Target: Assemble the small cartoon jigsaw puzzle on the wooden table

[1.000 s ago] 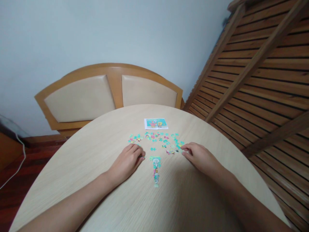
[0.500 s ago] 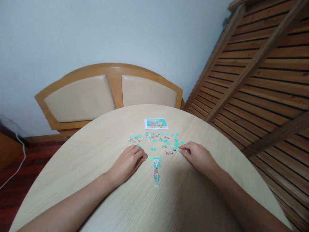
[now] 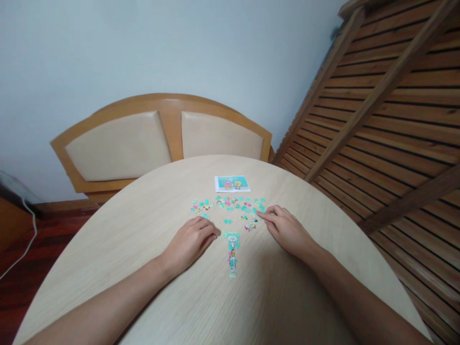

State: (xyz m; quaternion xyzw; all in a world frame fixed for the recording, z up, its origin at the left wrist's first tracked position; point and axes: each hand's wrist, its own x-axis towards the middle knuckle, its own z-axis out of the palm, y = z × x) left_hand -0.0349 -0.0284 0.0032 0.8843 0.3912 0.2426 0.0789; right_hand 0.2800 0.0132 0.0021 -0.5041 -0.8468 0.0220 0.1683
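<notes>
My left hand (image 3: 193, 238) rests on the table with its fingers curled in and close together. Its fingertips lie just left of a partly joined jigsaw puzzle (image 3: 233, 254), a tall narrow strip showing a pale cartoon figure on turquoise. Whatever may be under those fingers is hidden. My right hand (image 3: 285, 225) reaches over the right side of the loose puzzle pieces (image 3: 247, 204). Its index finger is stretched out, with the tip at the turquoise pieces; contact is hard to make out. A multicoloured cluster of pieces (image 3: 250, 224) lies left of this hand.
Behind the pieces lies a reference picture (image 3: 232, 183) with cartoon figures. More loose pieces (image 3: 201, 206) are spread at the left. The round wooden table (image 3: 108, 268) meets a padded chair back (image 3: 172, 129) at its far edge. Wooden slats (image 3: 377, 120) lean at the right.
My right hand has shifted slightly left and away from me, and its index finger now extends over the turquoise pieces instead of being pinched with the thumb. My left hand stays nearly still.
</notes>
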